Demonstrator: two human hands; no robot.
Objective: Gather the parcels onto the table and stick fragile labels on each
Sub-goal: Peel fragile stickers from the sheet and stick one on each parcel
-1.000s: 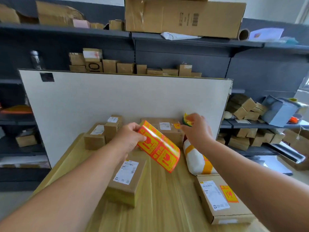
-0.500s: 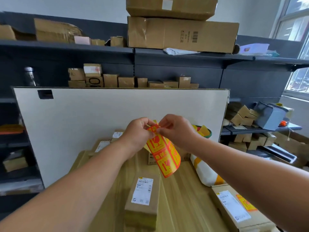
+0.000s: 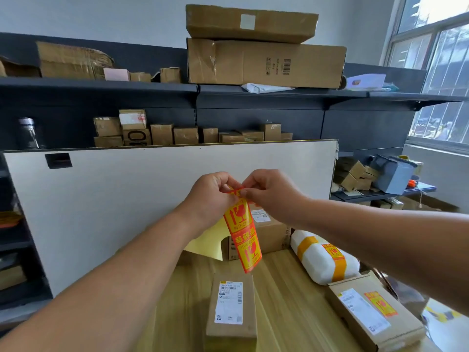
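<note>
An orange-red strip of fragile labels (image 3: 243, 236) hangs above the wooden table (image 3: 286, 288). My left hand (image 3: 212, 196) pinches its top end, and my right hand (image 3: 269, 193) pinches the top label beside it. Bare yellow backing paper (image 3: 205, 241) curls down behind the strip. Below lies a small brown parcel (image 3: 232, 307) with a white shipping label and no fragile label. A white bagged parcel (image 3: 322, 257) and a flat brown box (image 3: 373, 313) at the right each carry a fragile label. A brown box (image 3: 272, 236) stands behind the strip.
A white board (image 3: 127, 194) stands upright along the table's far edge. Dark shelves (image 3: 101, 85) behind it hold several cardboard boxes. Lower shelves at the right carry small boxes and a grey bin (image 3: 392, 175). A window is at the far right.
My right hand left the far box and came to the strip's top end beside my left hand. The strip now hangs straight down, and the view has tilted upward.
</note>
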